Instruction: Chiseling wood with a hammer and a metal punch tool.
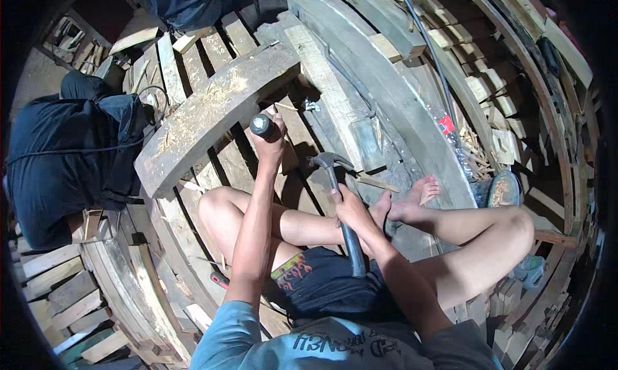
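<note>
My left hand (270, 148) is closed around a tool with a round dark handle (261, 125), seen end-on; its lower part is hidden, so I cannot tell its kind. It is close to the right end of a thick wooden beam (222, 103) strewn with pale shavings. In my right hand (354, 210) is a claw hammer (351, 241), gripped partway along its dark handle. The hammer's head points away from me, over the slats, and the handle's end reaches my lap. The head touches neither the left-hand tool nor the beam.
Wooden slats (235, 167) lie beneath and around me. A long curved grey beam (386, 93) runs along the right. A person in dark clothes (71, 157) sits at the left, another (187, 3) at the top. Stacked offcuts (71, 299) fill the lower left.
</note>
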A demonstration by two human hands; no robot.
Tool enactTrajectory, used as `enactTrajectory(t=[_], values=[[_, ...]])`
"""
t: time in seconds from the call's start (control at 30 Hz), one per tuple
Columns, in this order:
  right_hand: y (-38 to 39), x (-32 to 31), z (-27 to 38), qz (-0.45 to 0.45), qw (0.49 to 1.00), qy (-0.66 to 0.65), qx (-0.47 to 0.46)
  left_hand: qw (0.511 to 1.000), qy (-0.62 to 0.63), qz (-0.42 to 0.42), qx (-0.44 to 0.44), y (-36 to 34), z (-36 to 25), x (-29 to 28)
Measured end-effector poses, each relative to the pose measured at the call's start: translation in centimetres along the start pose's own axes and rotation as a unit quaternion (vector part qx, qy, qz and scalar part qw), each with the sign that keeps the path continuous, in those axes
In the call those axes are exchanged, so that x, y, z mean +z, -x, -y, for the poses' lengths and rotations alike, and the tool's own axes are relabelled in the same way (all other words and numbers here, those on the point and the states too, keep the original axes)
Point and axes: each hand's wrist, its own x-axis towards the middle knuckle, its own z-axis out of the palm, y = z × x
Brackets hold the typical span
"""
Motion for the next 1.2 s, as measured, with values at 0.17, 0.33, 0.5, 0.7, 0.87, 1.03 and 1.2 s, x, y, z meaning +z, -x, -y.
enactTrajectory(t=[0.17, 0.33, 0.5, 0.7, 0.87, 1.03, 1.2], values=[[-1.5, -0.8, 2.6, -0.04, 0.942, 0.313, -0.114, 0.998, 0.043, 0.005, -0.05, 0.1, 0.0, -0.2], [-2.6, 0.3, 4.3, -0.086, 0.936, 0.328, -0.092, 0.997, -0.011, -0.021, -0.074, 0.5, -1.8, 1.0], [-4.8, 3.3, 6.2, -0.172, 0.882, 0.278, -0.338, 0.998, -0.066, 0.021, -0.006, 0.0, 0.4, 0.1], [-8.6, 5.7, 6.3, -0.074, 0.949, 0.147, -0.269, 0.998, -0.015, 0.026, -0.061, 0.2, 0.8, 0.5], [-5.1, -0.1, 13.4, -0.109, 0.837, -0.126, -0.521, 0.989, -0.11, 0.089, -0.032, 0.0, -1.6, 0.5], [-6.9, 1.1, 15.8, 0.013, 0.846, -0.085, -0.527, 0.931, -0.171, 0.308, -0.091, -1.4, 0.1, -4.0], [-7.3, 2.4, 16.5, 0.026, 0.866, -0.248, -0.433, 0.957, -0.269, 0.104, -0.032, -1.3, 5.7, -4.6]])
